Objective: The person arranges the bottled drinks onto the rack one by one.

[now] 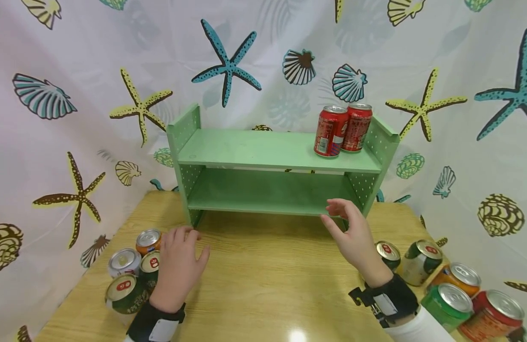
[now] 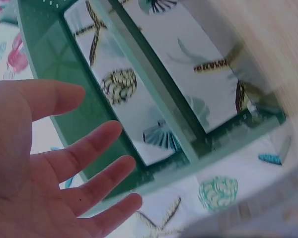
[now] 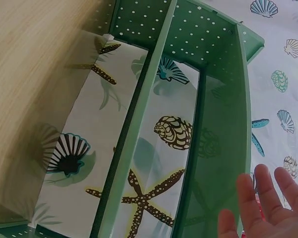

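Note:
My left hand [image 1: 181, 263] hovers at the left of the table, fingers relaxed, right beside a group of cans; in the left wrist view its spread fingers [image 2: 99, 141] hold nothing. My right hand [image 1: 351, 235] is raised before the right end of the green shelf [image 1: 246, 147], thumb and fingers apart with nothing between them. Two red cans stand upright on the top board at the right: a front one [image 1: 329, 132] and one just behind it [image 1: 358, 126]. The lower board [image 1: 263, 192] bears nothing.
On the left stand an orange can [image 1: 148, 240], a silver-topped can [image 1: 124, 261] and green ones [image 1: 126, 292]. Several more stand at the right, among them a green can [image 1: 449, 304], an orange can [image 1: 457, 278] and a red can [image 1: 492, 313]. A patterned curtain [image 1: 263, 57] hangs behind.

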Demonstrator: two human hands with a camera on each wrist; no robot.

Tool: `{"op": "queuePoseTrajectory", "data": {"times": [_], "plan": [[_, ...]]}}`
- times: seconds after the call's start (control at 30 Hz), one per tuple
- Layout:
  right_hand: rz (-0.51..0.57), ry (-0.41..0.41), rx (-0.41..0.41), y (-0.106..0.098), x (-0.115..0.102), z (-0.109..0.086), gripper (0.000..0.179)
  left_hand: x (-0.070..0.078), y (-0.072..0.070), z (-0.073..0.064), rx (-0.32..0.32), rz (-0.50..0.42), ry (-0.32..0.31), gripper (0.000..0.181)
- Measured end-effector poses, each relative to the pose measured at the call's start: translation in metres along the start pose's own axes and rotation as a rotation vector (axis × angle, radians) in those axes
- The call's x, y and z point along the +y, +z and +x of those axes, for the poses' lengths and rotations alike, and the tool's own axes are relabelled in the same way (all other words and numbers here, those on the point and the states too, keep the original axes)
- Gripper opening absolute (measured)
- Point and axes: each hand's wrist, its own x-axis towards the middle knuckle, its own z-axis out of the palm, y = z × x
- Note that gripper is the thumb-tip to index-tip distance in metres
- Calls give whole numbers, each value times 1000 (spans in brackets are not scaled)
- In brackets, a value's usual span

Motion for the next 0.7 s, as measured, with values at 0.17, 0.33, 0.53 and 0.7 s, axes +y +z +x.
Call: {"op": "queuePoseTrajectory", "data": {"times": [0.17,0.33,0.53,0.7], "plan": [[-18,35,-12,-1,3,-10,37,-12,-12,2,-56,14,-107,32],[-34,38,-14,-1,6,-19,37,-23,-18,-2,-96,52,-194,36],[-38,47,-5,1,10,-24,36,-31,-16,-6,-134,74,-234,41],[-47,57,11,1,12,-27,34,-36,-13,-6,-117,96,-213,42]]}}
